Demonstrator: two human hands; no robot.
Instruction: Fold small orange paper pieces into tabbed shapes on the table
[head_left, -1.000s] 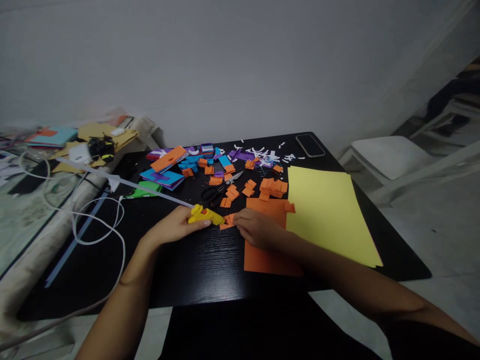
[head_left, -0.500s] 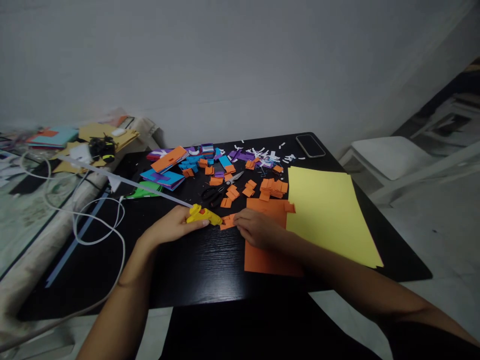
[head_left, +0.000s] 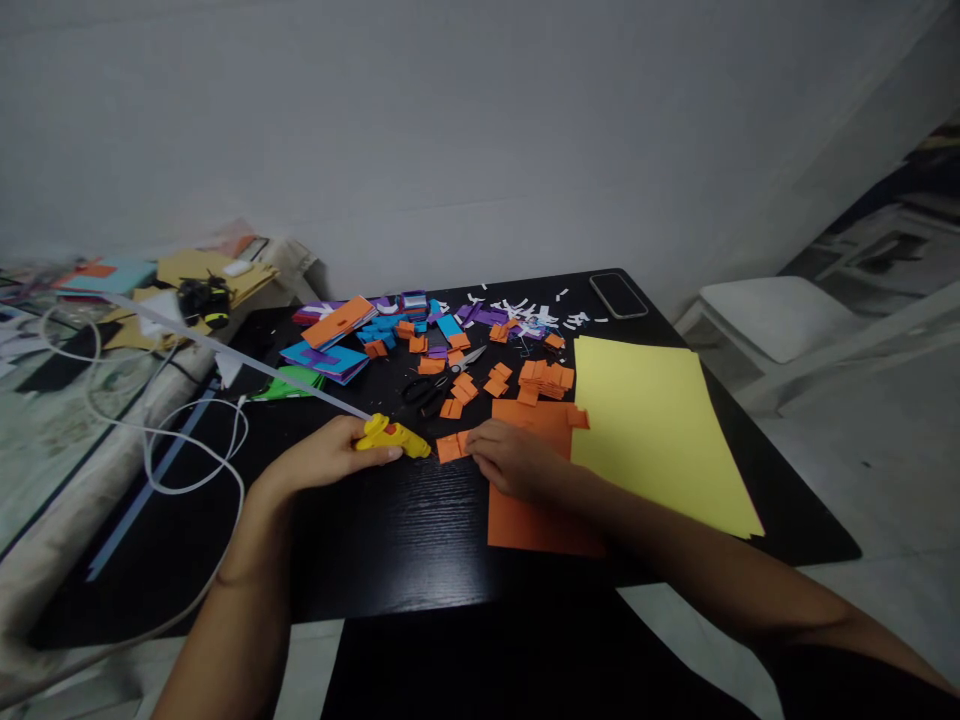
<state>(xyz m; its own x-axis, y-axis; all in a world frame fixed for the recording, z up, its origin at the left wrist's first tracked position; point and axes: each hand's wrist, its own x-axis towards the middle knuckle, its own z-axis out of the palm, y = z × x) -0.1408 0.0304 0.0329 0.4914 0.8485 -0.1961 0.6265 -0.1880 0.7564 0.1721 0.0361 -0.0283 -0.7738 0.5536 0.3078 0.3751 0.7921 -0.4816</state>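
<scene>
My left hand is wrapped round a yellow glue gun, with a long pale glue stick standing out of its back. The gun's nozzle points right, a small gap short of a small folded orange paper piece. That piece's right end is pinched in the fingers of my right hand. Beneath my right hand lies an orange paper sheet. Several folded orange pieces are heaped just beyond it, and black-handled scissors lie partly opened behind the gun.
Yellow sheets lie on the black table at right. A phone rests at the far right corner. Paper scraps and coloured folded cards are at the back. A white cable loops along the left. A white chair stands right.
My left hand has drawn the glue gun leftward, so its nozzle has come away from the orange piece. My right hand has stayed nearly in place, still pinching the piece.
</scene>
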